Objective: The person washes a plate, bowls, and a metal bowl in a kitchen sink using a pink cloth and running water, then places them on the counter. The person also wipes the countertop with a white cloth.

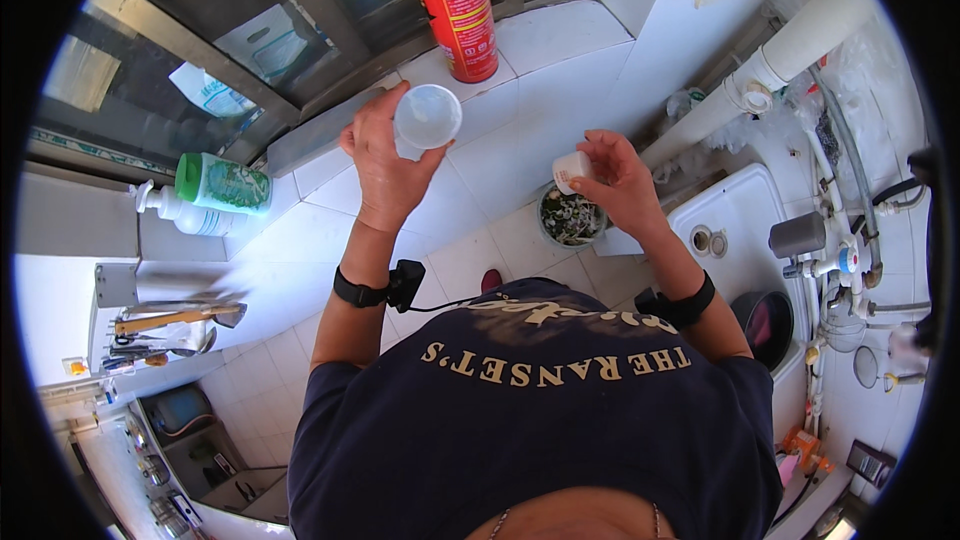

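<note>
In front of the tiled wall below the window, my left hand (394,154) grips a small round translucent cup or tub (428,116) by its side, its round face towards the camera. To the right, my right hand (619,181) holds a small white plastic container (572,172) with writing on it, between thumb and fingers. The two objects are apart. What is inside either one cannot be made out. Beneath the white container, on the floor, is a round pot or bin (571,219) filled with plant-like scraps.
A red canister (459,15) stands on the tiled sill; a green-capped bottle (225,184) and a white pump bottle (184,212) are at its left. At right are a white sink (739,217), a dark basin (763,330) and pipes (814,37). Utensils (172,326) hang at left.
</note>
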Demonstrator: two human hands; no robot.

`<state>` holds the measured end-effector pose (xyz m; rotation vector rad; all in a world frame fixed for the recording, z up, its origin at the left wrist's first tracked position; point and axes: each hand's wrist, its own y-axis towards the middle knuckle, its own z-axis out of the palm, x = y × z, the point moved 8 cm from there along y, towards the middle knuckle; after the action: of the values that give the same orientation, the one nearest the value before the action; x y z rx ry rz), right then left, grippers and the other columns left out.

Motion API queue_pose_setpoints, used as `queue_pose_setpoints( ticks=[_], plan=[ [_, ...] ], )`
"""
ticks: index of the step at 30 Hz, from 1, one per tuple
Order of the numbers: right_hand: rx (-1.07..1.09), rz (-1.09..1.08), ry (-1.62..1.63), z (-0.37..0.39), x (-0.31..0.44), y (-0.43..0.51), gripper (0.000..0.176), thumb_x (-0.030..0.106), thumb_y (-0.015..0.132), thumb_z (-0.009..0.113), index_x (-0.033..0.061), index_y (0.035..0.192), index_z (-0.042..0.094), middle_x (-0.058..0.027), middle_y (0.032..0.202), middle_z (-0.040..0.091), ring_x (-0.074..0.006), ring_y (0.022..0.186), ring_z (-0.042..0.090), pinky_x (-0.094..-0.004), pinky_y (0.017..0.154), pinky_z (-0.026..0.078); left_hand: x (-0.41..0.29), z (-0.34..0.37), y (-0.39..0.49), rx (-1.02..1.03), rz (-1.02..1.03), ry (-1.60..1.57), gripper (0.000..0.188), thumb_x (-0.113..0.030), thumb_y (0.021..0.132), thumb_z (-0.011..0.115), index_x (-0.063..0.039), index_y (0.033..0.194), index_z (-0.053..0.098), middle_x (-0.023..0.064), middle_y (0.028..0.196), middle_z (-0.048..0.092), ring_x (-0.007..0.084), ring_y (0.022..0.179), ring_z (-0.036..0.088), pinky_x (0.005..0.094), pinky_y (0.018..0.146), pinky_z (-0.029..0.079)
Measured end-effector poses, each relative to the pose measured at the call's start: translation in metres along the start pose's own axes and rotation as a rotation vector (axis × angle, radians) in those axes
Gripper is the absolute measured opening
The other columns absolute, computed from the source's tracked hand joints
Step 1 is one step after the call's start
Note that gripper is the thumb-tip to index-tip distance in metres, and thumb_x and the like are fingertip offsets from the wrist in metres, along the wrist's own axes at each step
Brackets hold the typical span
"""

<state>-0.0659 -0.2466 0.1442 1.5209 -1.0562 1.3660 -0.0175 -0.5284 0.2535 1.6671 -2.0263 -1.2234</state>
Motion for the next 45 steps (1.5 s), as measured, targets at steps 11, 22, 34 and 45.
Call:
queue_pose_setpoints(
  ticks=[11,22,34,45],
  plan=[
    [0.234,-0.203,-0.161,0.068,0.062,0.017,0.062,-0.002,0.078,0.076,0.007,0.132,0.046,-0.0078,0.123,0.057,-0.0162,0.113,0.057,-0.0328,0.095,0.047,-0.002,-0.024,-0.04,0.089,-0.143,-0.126,0.075,-0.017,0.063,0.09,-0.005,0.127,0.053,0.0144,0.118,0.061,0.0324,0.109,0.059,0.0403,0.094,0.044],
    [0.36,-0.722,-0.325,0.197,0.142,0.073,0.052,0.008,0.077,0.078,0.0046,0.123,0.053,-0.0143,0.118,0.059,-0.0264,0.108,0.062,-0.036,0.091,0.051,0.116,-0.097,-0.034,-0.295,-0.438,0.124,0.083,-0.017,0.07,0.085,0.004,0.136,0.04,0.0236,0.123,0.055,0.0375,0.11,0.057,0.0428,0.094,0.047],
    [0.335,-0.936,-0.501,0.284,0.147,0.115,0.054,0.005,0.071,0.075,0.0062,0.12,0.051,-0.0143,0.118,0.055,-0.0335,0.113,0.054,-0.0405,0.092,0.048,0.136,-0.08,-0.041,-0.266,-0.322,0.221,0.087,-0.016,0.08,0.077,0.009,0.145,0.025,0.0316,0.145,0.033,0.0462,0.134,0.034,0.0506,0.112,0.027],
    [0.194,-0.571,-0.417,0.097,0.029,-0.002,0.046,0.017,0.079,0.072,0.009,0.121,0.056,-0.0156,0.121,0.056,-0.0357,0.116,0.052,-0.0447,0.098,0.043,-0.009,-0.013,-0.06,0.085,0.183,-0.065,0.041,-0.002,0.087,0.066,0.003,0.125,0.053,0.0188,0.114,0.062,0.0348,0.106,0.06,0.0411,0.093,0.048]
  ],
)
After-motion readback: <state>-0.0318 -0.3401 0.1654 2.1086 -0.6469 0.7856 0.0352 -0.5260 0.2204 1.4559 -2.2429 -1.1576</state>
